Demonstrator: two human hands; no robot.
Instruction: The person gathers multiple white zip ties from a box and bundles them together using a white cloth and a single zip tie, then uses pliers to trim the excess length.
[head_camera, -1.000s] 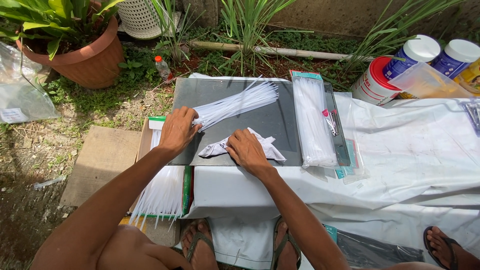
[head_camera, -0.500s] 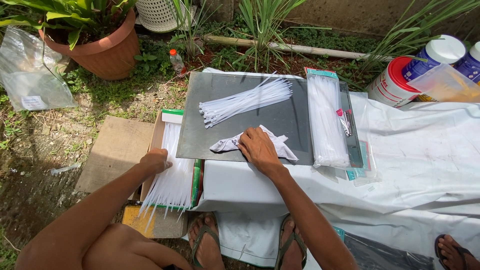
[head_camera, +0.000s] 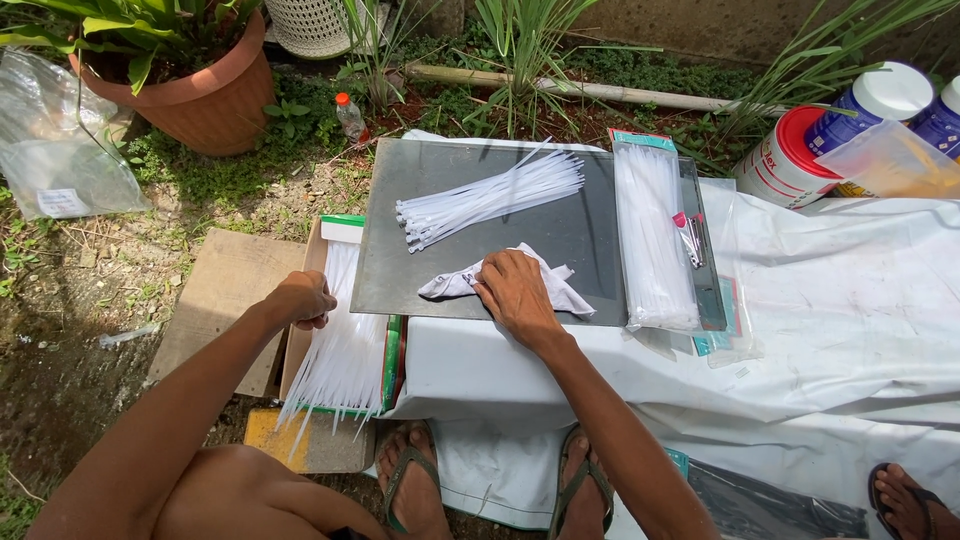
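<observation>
Head view: the right hand (head_camera: 515, 290) lies flat on a crumpled white cloth (head_camera: 555, 290), palm down and fingers spread, pinning it to the grey board (head_camera: 590, 230) at its near edge rather than gripping it; the board rests on the white-draped worktop (head_camera: 850, 300) and gives a smooth, dark ground for the pale ties. A loose bundle of ties (head_camera: 490, 197) lies on the board's far middle, heads to the left, apart from the cloth; a sealed pack (head_camera: 650, 235) lies along the board's right side, within reach but out of the way. The left hand (head_camera: 300, 298) is off the board, down at the open box (head_camera: 345, 345) of ties just left of the worktop, fingers curled into a loose fist at the box's left wall; whether they hold any ties cannot be told.

Against the earlier frames: the left hand, which a second ago lay on the bundle on the board, has dropped to the box; the right hand has stayed on the cloth; the bundle now lies free.
</observation>
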